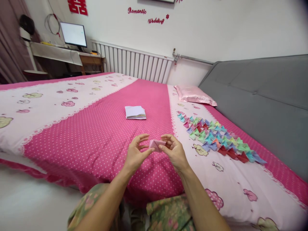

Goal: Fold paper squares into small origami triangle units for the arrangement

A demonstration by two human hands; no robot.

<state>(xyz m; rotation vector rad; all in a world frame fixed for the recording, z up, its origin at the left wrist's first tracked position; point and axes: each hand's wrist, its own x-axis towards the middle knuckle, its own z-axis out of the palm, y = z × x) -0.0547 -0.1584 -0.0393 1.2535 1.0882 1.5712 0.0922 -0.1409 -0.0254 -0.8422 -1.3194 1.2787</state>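
Observation:
A small folded piece of pink paper (156,145) is pinched between both of my hands just above the pink dotted bedspread (101,134). My left hand (137,154) grips its left side with thumb and fingertips, the other fingers curled above. My right hand (173,151) holds the right side, fingers bent over the fold. Further up the bed lies a stack of white paper sheets (135,112). To the right, several folded paper pieces in many colours (216,139) lie in rows on the white part of the sheet.
A pink pillow (194,95) rests at the head of the bed beside a grey padded headboard (260,99). A white radiator (134,62) lines the far wall. A desk with a monitor (73,34) stands at the back left. My knees in floral fabric (168,211) touch the bed's edge.

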